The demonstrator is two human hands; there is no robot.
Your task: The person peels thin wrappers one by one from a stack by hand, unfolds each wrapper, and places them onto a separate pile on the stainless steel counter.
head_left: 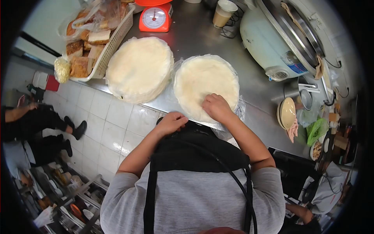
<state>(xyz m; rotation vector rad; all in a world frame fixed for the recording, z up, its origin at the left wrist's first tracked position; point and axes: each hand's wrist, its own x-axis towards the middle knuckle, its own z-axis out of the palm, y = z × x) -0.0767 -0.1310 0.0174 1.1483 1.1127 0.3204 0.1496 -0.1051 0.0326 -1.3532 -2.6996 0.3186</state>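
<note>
The right hand (pixel 216 107), fingers bent, is touching the right stack of round pale sheets (pixel 204 82) sitting near the edge of the tabletop (pixel 194 37), seemingly for easy reach, while the left hand (pixel 172 123) is resting half-curled, either's grip unclear.

The left dough stack (pixel 139 68) and the right dough stack (pixel 206 82) are creamy white. The scale (pixel 165 24) is bright orange-red with a white dial (pixel 154 18). An off-white basket (pixel 115 43) holds golden-brown chunks (pixel 79 67). The cooker (pixel 260 37) is pale blue-green with a blue label (pixel 298 68). The apron (pixel 198 158) is black, the shirt (pixel 198 191) heathered grey, the cloth (pixel 293 130) pink, the bag (pixel 317 129) vivid green. White floor tiles (pixel 117 111) form a grid.
</note>
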